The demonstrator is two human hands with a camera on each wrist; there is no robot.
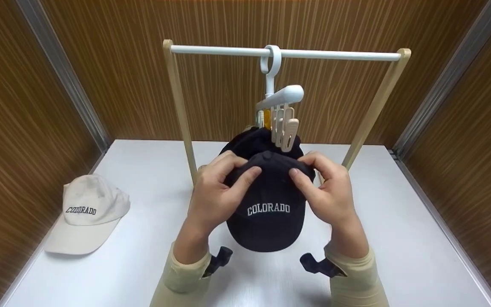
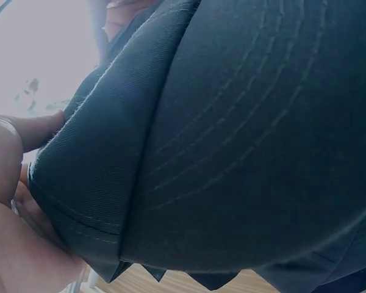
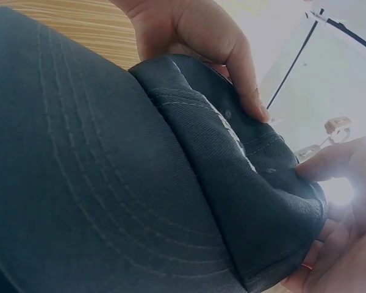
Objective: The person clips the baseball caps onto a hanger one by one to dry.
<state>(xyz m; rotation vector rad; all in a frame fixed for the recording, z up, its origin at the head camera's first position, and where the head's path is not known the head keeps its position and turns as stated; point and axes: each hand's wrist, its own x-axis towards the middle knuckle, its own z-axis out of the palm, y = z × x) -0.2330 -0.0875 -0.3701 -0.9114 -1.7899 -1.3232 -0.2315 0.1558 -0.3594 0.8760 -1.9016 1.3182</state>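
Observation:
A dark baseball cap point(image 1: 267, 189) with white COLORADO lettering hangs between both hands, its brim pointing down. At the cap's left side, my left hand point(image 1: 220, 187) pinches the crown fabric, thumb in front. Mirroring it, my right hand point(image 1: 330, 189) pinches the right side of the crown. Behind this cap, another dark cap point(image 1: 245, 143) hangs below a white clip hanger point(image 1: 277, 97), partly hidden. Beige clips point(image 1: 290, 132) dangle from the hanger just above the held cap's top. Close up in the left wrist view, the brim point(image 2: 262, 152) shows curved rows of stitching.
A cream COLORADO cap point(image 1: 88, 213) lies on the white table point(image 1: 416, 238) at the left. The hanger hooks over a white rail point(image 1: 339, 54) between wooden posts point(image 1: 375, 108). Wood-grain panels point(image 1: 113, 76) enclose the back and sides.

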